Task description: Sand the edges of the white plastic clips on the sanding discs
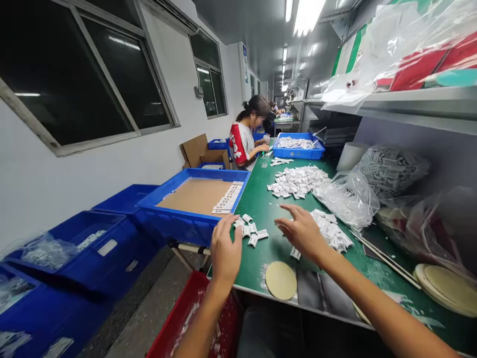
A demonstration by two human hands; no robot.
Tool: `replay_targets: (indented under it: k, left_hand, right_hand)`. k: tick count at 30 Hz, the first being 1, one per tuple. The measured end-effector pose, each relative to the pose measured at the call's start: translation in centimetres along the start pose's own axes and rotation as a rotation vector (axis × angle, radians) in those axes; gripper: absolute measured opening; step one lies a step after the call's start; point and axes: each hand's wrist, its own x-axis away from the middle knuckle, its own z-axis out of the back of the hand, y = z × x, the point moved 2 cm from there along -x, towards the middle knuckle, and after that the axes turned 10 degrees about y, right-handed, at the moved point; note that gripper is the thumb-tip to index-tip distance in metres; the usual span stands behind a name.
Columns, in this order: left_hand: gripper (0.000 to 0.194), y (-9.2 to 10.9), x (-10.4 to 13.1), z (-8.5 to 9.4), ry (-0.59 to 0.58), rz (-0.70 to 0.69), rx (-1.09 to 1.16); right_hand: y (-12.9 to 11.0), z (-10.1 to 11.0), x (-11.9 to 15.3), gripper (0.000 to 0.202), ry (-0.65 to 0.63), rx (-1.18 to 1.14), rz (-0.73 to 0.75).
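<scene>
My left hand is over the green table's left edge, fingers apart, beside a small group of white plastic parts. No part shows in its grasp. To the right, my right hand reaches over the table with thumb and fingers spread and nothing visible between them. A pile of white parts lies just beyond its wrist, and a single white part rests below the palm. Farther back sits a larger heap of white parts. A round yellowish disc lies at the front edge.
A blue tray with cardboard and a row of white parts stands at left. Beyond the heap is a blue bin, near a seated person. Plastic bags, thin rods and stacked discs occupy the right side.
</scene>
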Motion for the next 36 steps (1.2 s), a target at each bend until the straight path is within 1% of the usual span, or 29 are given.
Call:
replay_targets:
  k: [2,3,4,5,6,7,8,9,10,11,12,13,15,16,17,18,20,21,22,23,25,26,27,28,29,31,33,34,36]
  left_hand:
    - [0.028,-0.3,0.1,0.0,-0.036,0.041,0.05]
    - [0.031,-0.3,0.5,-0.1,-0.046,0.068,0.062]
    - [0.035,0.0,1.1,-0.4,-0.061,0.091,0.059]
    - [0.035,0.4,1.9,-0.9,-0.1,0.1,0.047]
    - [0.033,1.0,2.8,-1.5,-0.175,0.094,0.048]
    - [0.027,1.7,3.7,-2.2,-0.276,0.075,0.057]
    - [0.021,2.5,4.7,-3.1,-0.384,0.044,0.068]
    - [0.017,3.3,5.5,-4.0,-0.481,0.009,0.077]
    - [0.016,4.0,6.2,-4.9,-0.553,-0.028,0.08]
    - [0.017,4.6,6.8,-5.8,-0.597,-0.062,0.075]
    - [0.017,5.0,7.1,-6.6,-0.618,-0.092,0.065]
    - [0.018,5.2,7.1,-7.3,-0.627,-0.116,0.053]
    - [0.017,5.3,6.6,-7.8,-0.619,-0.136,0.027]
    - [0.017,5.1,6.0,-7.7,-0.598,-0.129,0.009]
    - [0.018,4.8,5.3,-7.2,-0.565,-0.112,-0.016]
    - [0.02,4.3,4.5,-6.7,-0.523,-0.087,-0.05]
    - [0.026,3.1,2.8,-5.5,-0.43,-0.038,-0.142]
    - [0.027,2.4,2.2,-5.1,-0.41,-0.024,-0.185]
    - [0.027,1.7,1.8,-4.8,-0.407,-0.017,-0.225]
    - [0.027,1.2,1.5,-4.8,-0.414,-0.018,-0.259]
    - [0.026,0.4,1.6,-5.1,-0.44,-0.037,-0.315]
    - [0.026,0.2,1.7,-5.4,-0.447,-0.054,-0.336]
    - [0.027,0.1,1.9,-5.7,-0.447,-0.073,-0.351]
    - [0.028,0.2,2.1,-6.0,-0.44,-0.093,-0.357]
    - [0.028,0.5,2.2,-6.2,-0.428,-0.113,-0.353]
    - [0.024,1.2,2.3,-6.5,-0.405,-0.154,-0.314]
    - [0.021,2.2,2.4,-6.1,-0.373,-0.188,-0.252]
    - [0.02,2.6,2.5,-5.7,-0.335,-0.189,-0.206]
    - [0.02,3.1,3.1,-4.5,-0.207,-0.139,-0.088]
  right_hand:
    - [-0.9,2.9,1.8,0.022,0.03,-0.045,0.056]
    - [-1.4,4.3,2.7,0.023,0.086,-0.065,0.04]
    - [-1.8,5.6,3.7,0.024,0.19,-0.069,-0.028]
    - [-2.3,6.8,4.9,0.025,0.349,-0.055,-0.137]
    - [-2.9,7.7,6.3,0.027,0.508,-0.033,-0.266]
    - [-3.7,8.3,7.8,0.029,0.65,0.019,-0.375]
    - [-4.7,8.4,9.0,0.029,0.626,0.027,-0.312]
    - [-5.7,8.1,10.1,0.03,0.524,-0.03,-0.162]
    - [-6.4,7.7,11.0,0.034,0.449,-0.069,-0.013]
    - [-6.7,7.3,11.5,0.037,0.432,-0.085,0.04]
    - [-6.5,7.2,11.7,0.037,0.432,-0.112,0.042]
    - [-6.0,7.3,11.5,0.035,0.475,-0.129,-0.041]
    - [-4.7,8.5,10.4,0.024,0.611,-0.142,-0.328]
    - [-4.4,9.4,9.8,0.02,0.658,-0.136,-0.431]
    - [-4.6,10.3,9.1,0.017,0.683,-0.123,-0.471]
    - [-5.2,11.2,8.6,0.017,0.659,-0.122,-0.388]
    - [-7.1,12.0,8.0,0.02,0.523,-0.175,-0.082]
    - [-7.8,12.1,8.3,0.023,0.464,-0.206,0.02]
    - [-8.3,11.9,8.8,0.025,0.443,-0.224,0.033]
    - [-8.4,11.6,9.6,0.026,0.469,-0.217,-0.04]
    - [-7.7,10.4,11.9,0.027,0.57,-0.163,-0.296]
    - [-7.3,9.6,13.2,0.026,0.62,-0.116,-0.374]
    - [-7.0,8.6,14.2,0.028,0.564,-0.111,-0.314]
    - [-6.7,7.7,15.1,0.031,0.488,-0.122,-0.207]
    - [-6.3,7.0,16.0,0.033,0.46,-0.1,-0.14]
    - [-5.1,6.0,17.0,0.027,0.521,-0.001,-0.22]
    - [-4.3,5.4,16.8,0.023,0.582,0.085,-0.292]
    - [-4.2,5.1,16.1,0.024,0.57,0.096,-0.286]
    - [-4.5,4.2,14.0,0.022,0.451,0.088,-0.246]
